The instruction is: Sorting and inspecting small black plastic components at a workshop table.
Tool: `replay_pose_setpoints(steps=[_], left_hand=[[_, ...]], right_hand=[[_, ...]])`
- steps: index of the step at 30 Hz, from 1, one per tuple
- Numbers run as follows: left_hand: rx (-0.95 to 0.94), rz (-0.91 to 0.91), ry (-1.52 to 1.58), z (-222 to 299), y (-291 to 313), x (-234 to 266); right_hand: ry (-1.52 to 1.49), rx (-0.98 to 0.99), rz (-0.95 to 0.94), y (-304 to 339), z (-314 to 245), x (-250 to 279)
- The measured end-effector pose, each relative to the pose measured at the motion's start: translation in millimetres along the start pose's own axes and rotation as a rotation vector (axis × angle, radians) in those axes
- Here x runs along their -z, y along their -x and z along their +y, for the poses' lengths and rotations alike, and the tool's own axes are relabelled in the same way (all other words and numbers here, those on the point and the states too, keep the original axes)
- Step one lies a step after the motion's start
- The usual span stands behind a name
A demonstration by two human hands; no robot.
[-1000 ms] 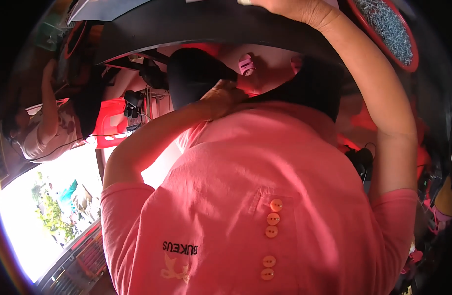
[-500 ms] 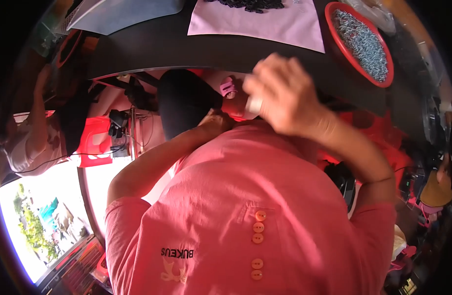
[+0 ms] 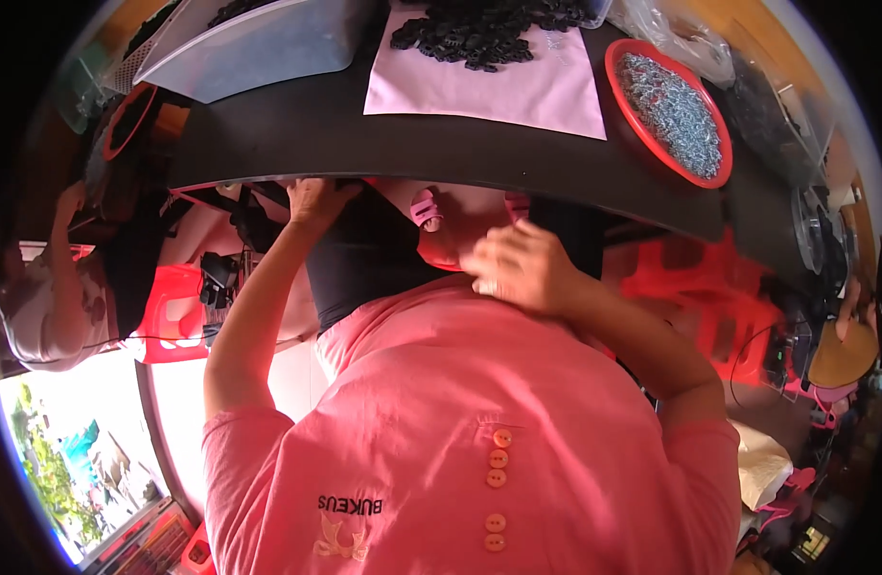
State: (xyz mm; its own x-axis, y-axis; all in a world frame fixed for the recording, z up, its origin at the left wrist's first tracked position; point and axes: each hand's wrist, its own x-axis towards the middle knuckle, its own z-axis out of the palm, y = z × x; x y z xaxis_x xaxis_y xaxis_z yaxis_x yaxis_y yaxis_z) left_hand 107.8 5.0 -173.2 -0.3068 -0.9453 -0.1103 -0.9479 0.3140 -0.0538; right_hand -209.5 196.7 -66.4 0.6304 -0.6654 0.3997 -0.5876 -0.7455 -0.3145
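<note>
Right hand (image 3: 527, 268) half-curled, blurred; can't tell if gripping. Left hand (image 3: 316, 203) at table (image 3: 364, 144) edge, grip hidden. Beyond right hand: red bowl (image 3: 621, 96), black pieces (image 3: 479, 34) on pink cloth (image 3: 460, 96).

Shirt (image 3: 412, 383), pink, one — bore a single short word (image 3: 351, 504) in black capitals on the wearer's left chest, upside down in view; pale emblem (image 3: 341, 541) — sat just above, as worn.

Counter (image 3: 297, 139): smooth, dull sheen. Bin (image 3: 259, 57): smooth translucent plastic. Mat (image 3: 479, 101): matt, clothlike. Basin (image 3: 615, 81): glossy plastic. Metal pieces (image 3: 676, 120): bright. Black parts (image 3: 470, 34): apparently plastic. Bag (image 3: 685, 43): crinkled, glossy clear plastic.
</note>
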Motion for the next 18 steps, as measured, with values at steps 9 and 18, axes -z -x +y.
replay_pose_setpoints(steps=[9, 18], left_hand=[[-0.417, -0.241, 0.100, 80.3, 42.6, 15.4], [-0.669, -0.049, 0.190, 111.9, 85.5, -9.7]], right_hand=[[0.270, -0.653, -0.895, 22.6, 100.6, -61.2], [0.173, -0.486, -0.707, 40.0, 42.0, -59.6]])
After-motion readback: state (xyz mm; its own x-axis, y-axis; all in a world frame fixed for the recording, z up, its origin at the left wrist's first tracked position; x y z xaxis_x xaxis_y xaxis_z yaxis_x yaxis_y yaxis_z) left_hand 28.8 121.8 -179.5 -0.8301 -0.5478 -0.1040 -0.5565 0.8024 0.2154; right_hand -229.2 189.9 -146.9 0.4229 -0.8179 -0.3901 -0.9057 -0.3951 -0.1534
